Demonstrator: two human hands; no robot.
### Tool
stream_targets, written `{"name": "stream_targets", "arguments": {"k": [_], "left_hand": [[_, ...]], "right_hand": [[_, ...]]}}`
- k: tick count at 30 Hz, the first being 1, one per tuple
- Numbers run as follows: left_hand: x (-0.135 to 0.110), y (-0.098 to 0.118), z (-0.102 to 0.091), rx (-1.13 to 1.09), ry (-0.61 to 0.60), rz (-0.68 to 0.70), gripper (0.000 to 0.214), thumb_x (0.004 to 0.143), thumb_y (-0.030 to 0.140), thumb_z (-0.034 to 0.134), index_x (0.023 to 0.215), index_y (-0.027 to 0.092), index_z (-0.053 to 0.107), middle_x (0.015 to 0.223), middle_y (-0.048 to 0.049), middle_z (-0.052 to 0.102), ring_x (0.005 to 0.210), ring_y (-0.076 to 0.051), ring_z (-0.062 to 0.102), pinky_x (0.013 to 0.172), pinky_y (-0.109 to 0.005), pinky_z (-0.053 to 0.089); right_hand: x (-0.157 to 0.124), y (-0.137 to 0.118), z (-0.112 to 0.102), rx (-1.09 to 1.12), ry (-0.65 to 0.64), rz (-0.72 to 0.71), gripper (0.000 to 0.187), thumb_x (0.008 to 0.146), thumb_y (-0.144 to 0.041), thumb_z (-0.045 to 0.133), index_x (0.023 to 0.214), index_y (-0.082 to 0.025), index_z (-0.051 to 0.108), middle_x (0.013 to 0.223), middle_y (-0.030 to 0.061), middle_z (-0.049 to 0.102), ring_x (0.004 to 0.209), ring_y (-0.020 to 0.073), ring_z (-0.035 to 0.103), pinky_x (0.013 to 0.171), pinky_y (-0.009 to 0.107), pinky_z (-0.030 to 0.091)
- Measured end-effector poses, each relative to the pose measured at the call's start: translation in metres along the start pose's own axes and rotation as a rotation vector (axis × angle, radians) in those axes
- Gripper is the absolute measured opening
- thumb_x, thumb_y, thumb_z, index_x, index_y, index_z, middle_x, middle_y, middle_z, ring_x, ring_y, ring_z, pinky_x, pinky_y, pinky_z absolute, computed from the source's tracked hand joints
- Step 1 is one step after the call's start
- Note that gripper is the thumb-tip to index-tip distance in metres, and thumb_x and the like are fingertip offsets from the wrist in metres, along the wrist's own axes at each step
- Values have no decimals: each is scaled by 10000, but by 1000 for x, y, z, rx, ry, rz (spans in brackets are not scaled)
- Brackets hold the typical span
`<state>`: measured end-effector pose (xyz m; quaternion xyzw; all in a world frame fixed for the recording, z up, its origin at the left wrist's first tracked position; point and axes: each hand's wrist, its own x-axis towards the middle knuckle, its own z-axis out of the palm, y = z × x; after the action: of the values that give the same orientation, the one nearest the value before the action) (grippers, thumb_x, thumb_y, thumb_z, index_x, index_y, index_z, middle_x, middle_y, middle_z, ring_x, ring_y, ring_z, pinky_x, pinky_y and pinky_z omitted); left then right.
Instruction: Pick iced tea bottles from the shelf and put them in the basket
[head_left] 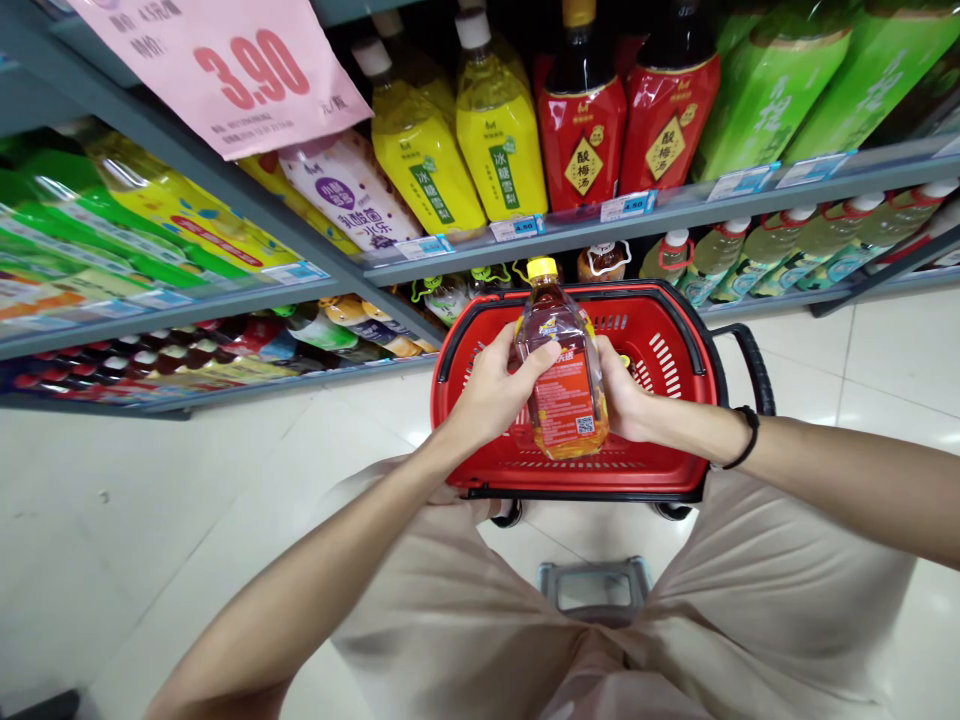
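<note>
Bottle gripped in both hands above a red basket

Amber drink, yellow cap, red label facing the person, QR code low on the label's right side. It leans, cap end toward the shelf, base toward the person; held over the middle of the basket, between its left and right ends, the cap overlapping the far rim in this view.

Left hand: closed on the bottle's left side, thumb across the front near the label's top. Right hand: closed on the right side, fingers partly hidden behind the bottle. Black band on the right wrist. Black handle at the basket's right end.

Upper shelf, front edge: 2 yellow bottles, then 2 red-labelled bottles to their right, green bottles toward the right corner. Price tags on the edge, 2 reading 4.50. Pink sign above the left part, reading 3.90. Lower shelf, right part: red-handled bottles in a row. Pale tiled floor below.
</note>
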<state>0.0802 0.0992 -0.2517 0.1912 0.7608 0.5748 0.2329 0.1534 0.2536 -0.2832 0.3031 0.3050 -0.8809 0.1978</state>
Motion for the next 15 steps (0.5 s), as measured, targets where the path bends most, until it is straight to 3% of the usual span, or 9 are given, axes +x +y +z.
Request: {"name": "stream_targets", "arguments": {"k": [8,15], "left_hand": [[0,1,0,4,-6,6,566,925,649,718,1212,164,661,1209,-120,773,1137,-311,737,1023,-444,571],[0,-2,0,15,-2,19,529,944,623,690,1232,180,682,1185,-106,773,1081,-305,731,992,-457,578]], "right_hand": [[-5,-4,6,15,-32,4,564,1021,-708,427,1093,-250,748,950,59,832,937,285,762,949,426,633],[-8,-5,10,22,7,20,593,1068,-633,317,1128,-243,760,961,65,833,964,288,771,971,447,630]]}}
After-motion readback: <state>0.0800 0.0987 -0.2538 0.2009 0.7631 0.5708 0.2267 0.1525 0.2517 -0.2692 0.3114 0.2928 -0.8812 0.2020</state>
